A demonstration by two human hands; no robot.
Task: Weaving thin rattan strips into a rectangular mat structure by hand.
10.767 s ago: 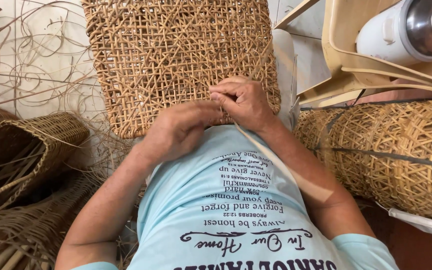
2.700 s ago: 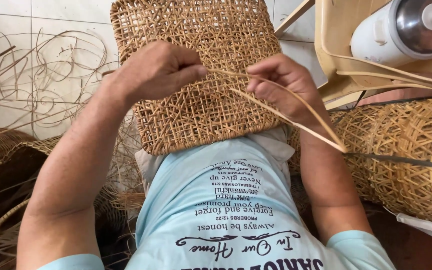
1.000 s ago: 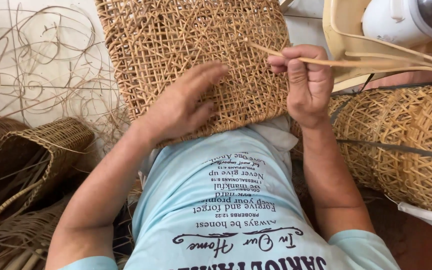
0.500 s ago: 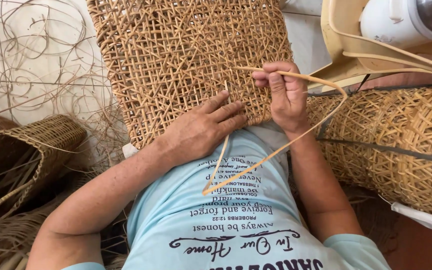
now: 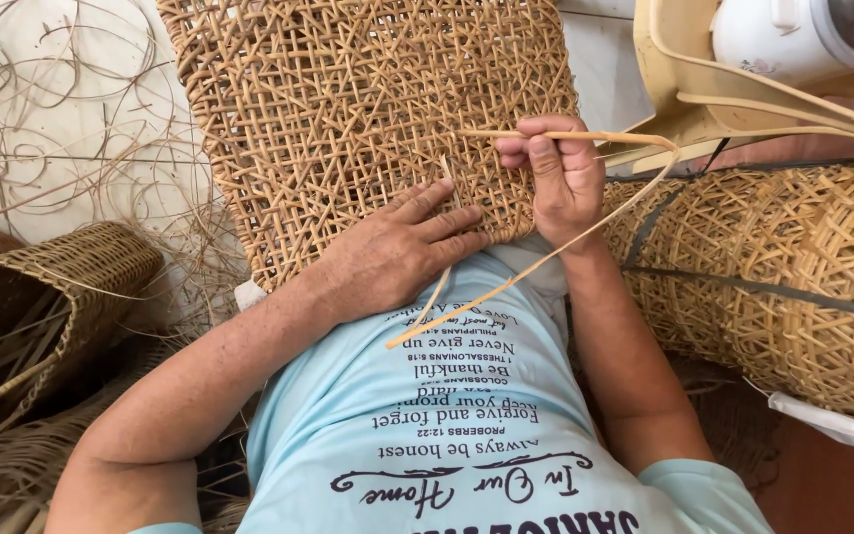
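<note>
Pale tiled floor (image 5: 61, 109) (loose cane strands (image 5: 71, 168) all over)

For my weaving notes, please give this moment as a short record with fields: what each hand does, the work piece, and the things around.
left hand: flat on the lower edge of the woven cane panel, fingers spread
right hand: pinches a loose cane strip at the panel's right edge
cane strip: loops right, then trails down over the light blue shirt
left side: small woven basket, loose cane strands on the floor
right side: large open-weave basket
</note>
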